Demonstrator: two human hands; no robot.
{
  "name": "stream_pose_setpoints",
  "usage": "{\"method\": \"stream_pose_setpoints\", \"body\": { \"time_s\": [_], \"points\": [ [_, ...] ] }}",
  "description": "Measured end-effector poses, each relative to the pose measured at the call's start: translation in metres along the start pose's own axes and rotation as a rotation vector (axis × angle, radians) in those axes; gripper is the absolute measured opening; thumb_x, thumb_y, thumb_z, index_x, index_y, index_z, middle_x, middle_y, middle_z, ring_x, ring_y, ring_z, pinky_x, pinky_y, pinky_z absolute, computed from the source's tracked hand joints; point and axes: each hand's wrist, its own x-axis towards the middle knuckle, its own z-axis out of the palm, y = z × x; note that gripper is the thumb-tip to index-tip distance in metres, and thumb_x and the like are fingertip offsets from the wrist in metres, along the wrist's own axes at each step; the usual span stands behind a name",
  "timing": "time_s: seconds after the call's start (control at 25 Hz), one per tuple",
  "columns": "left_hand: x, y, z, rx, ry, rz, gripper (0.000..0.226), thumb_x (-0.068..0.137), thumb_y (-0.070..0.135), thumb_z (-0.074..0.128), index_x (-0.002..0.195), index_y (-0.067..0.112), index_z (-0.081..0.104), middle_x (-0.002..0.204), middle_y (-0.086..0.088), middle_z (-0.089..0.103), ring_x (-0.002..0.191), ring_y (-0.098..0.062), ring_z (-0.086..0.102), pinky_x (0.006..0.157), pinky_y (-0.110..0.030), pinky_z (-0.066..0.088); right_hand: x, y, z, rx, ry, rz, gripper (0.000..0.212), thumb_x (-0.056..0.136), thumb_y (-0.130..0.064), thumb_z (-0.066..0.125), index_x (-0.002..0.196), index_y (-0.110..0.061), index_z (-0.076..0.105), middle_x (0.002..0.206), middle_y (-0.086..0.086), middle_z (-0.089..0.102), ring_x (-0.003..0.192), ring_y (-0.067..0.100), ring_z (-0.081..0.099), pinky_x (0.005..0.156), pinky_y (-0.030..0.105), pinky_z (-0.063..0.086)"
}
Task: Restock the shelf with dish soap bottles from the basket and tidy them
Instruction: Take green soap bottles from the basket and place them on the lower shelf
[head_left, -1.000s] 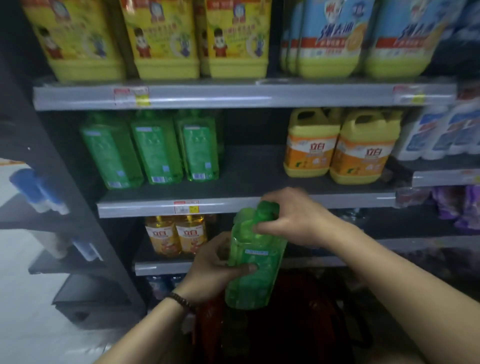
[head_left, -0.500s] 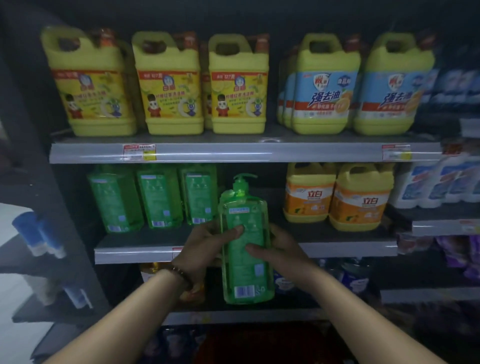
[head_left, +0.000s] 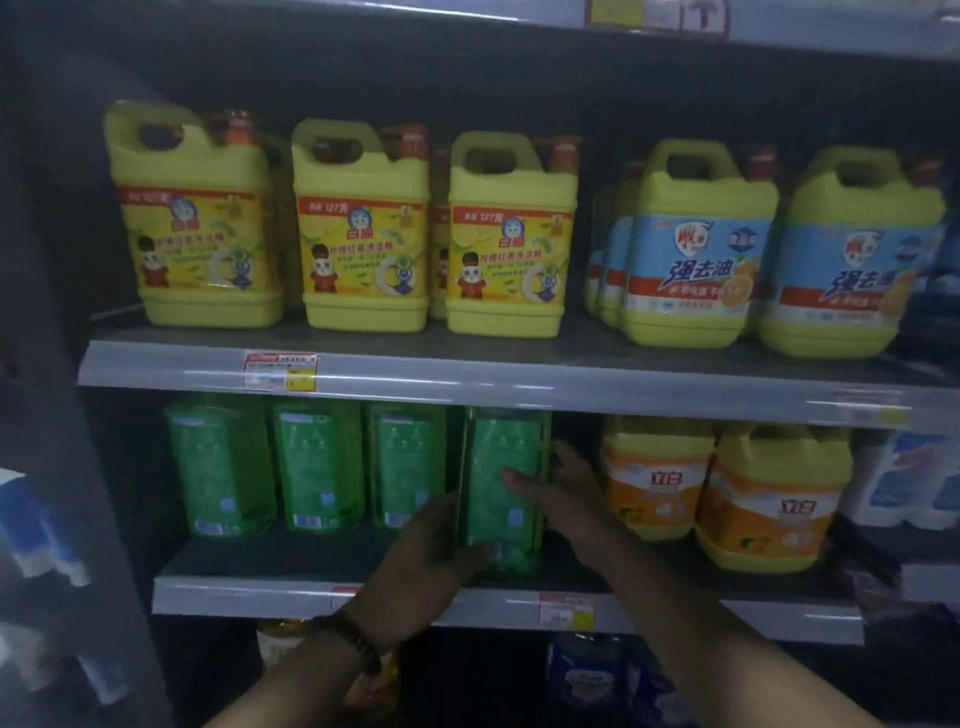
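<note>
Dim shop shelving, middle shelf (head_left: 249, 595): fourth green bottle (head_left: 501, 488) standing near the front edge beside a row of three green bottles (head_left: 317, 467), clasped between left hand (head_left: 421, 577) at its base and right hand (head_left: 563, 499) on its face and right side. Placement step apparently under way; next, release and push back level with the row, squarely, without tipping. Also counted: two orange jugs (head_left: 654, 488) alongside, five yellow jugs (head_left: 358, 228) fronting above; basket not seen.
</note>
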Motion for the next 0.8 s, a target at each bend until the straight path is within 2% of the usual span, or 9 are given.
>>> {"method": "stream_pose_setpoints", "body": {
  "time_s": [0.04,0.08,0.2,0.28,0.32,0.44,0.52,0.64,0.8],
  "points": [
    [0.006,-0.005,-0.001,0.035,-0.02,0.0,0.044,0.095,0.018,0.078,0.118,0.047,0.054,0.107,0.046,0.064,0.104,0.027,0.059,0.096,-0.005,0.048,0.009,0.009,0.0,-0.019,-0.011,-0.015,0.051,0.084,-0.012,0.09,0.127,-0.019,0.063,0.119,0.004,0.079,0.1,0.017,0.08,0.083,0.041,0.067],
    [0.011,-0.009,-0.002,0.074,-0.042,-0.005,0.045,0.096,0.02,0.076,0.118,0.05,0.05,0.108,0.049,0.061,0.102,0.032,0.055,0.093,0.0,0.045,0.016,0.02,0.001,-0.037,-0.022,-0.032,0.055,0.084,-0.011,0.09,0.129,-0.021,0.061,0.122,0.004,0.078,0.101,0.015,0.079,0.083,0.039,0.067],
    [0.028,-0.026,0.001,0.182,-0.023,0.04,0.057,0.096,0.036,0.076,0.141,0.044,0.042,0.142,0.03,0.053,0.129,0.013,0.052,0.112,-0.013,0.041,0.034,0.051,0.004,-0.196,-0.031,-0.089,0.059,0.087,-0.028,0.089,0.137,-0.025,0.057,0.128,-0.003,0.075,0.109,0.009,0.076,0.093,0.04,0.065],
    [0.038,-0.033,0.004,0.212,-0.005,0.061,0.063,0.096,0.029,0.076,0.137,0.048,0.033,0.134,0.038,0.043,0.121,0.022,0.047,0.103,-0.001,0.034,0.046,0.061,0.006,-0.305,-0.053,-0.118,0.062,0.089,-0.036,0.085,0.143,-0.026,0.055,0.131,-0.007,0.073,0.114,0.01,0.073,0.101,0.044,0.061],
    [0.043,-0.035,0.007,0.204,-0.008,0.058,0.068,0.095,0.024,0.076,0.139,0.047,0.031,0.133,0.039,0.039,0.12,0.022,0.046,0.1,0.0,0.033,0.054,0.063,0.007,-0.343,-0.052,-0.132,0.062,0.091,-0.034,0.084,0.145,-0.025,0.054,0.134,-0.006,0.072,0.116,0.011,0.072,0.103,0.043,0.06],
    [0.06,-0.044,0.01,0.204,0.003,0.053,0.09,0.087,0.035,0.082,0.16,0.029,0.031,0.153,0.022,0.037,0.144,0.001,0.037,0.118,-0.021,0.034,0.07,0.064,0.012,-0.384,-0.007,-0.128,0.059,0.094,-0.028,0.081,0.147,-0.024,0.055,0.135,-0.003,0.071,0.118,0.013,0.069,0.105,0.041,0.057],
    [0.066,-0.046,0.008,0.157,0.019,0.039,0.097,0.077,0.045,0.083,0.161,0.027,0.035,0.159,0.014,0.043,0.147,-0.005,0.04,0.122,-0.033,0.038,0.077,0.068,0.017,-0.391,0.031,-0.112,0.053,0.095,-0.027,0.079,0.144,-0.024,0.058,0.132,-0.002,0.072,0.116,0.015,0.07,0.104,0.041,0.057],
    [0.07,-0.05,0.004,0.183,0.006,0.027,0.081,0.089,0.03,0.082,0.158,0.029,0.041,0.153,0.013,0.048,0.143,-0.005,0.043,0.117,-0.03,0.039,0.086,0.072,0.023,-0.392,0.063,-0.091,0.046,0.097,-0.03,0.077,0.14,-0.025,0.059,0.13,-0.001,0.073,0.114,0.018,0.071,0.103,0.045,0.058],
    [0.063,-0.053,-0.004,0.309,0.027,0.087,0.059,0.093,0.028,0.077,0.149,0.031,0.056,0.147,0.015,0.058,0.135,-0.003,0.054,0.117,-0.032,0.044,0.085,0.071,0.027,-0.439,0.087,-0.073,0.051,0.098,-0.03,0.075,0.145,-0.025,0.055,0.136,0.001,0.071,0.119,0.02,0.069,0.105,0.041,0.057]
  ]
}}
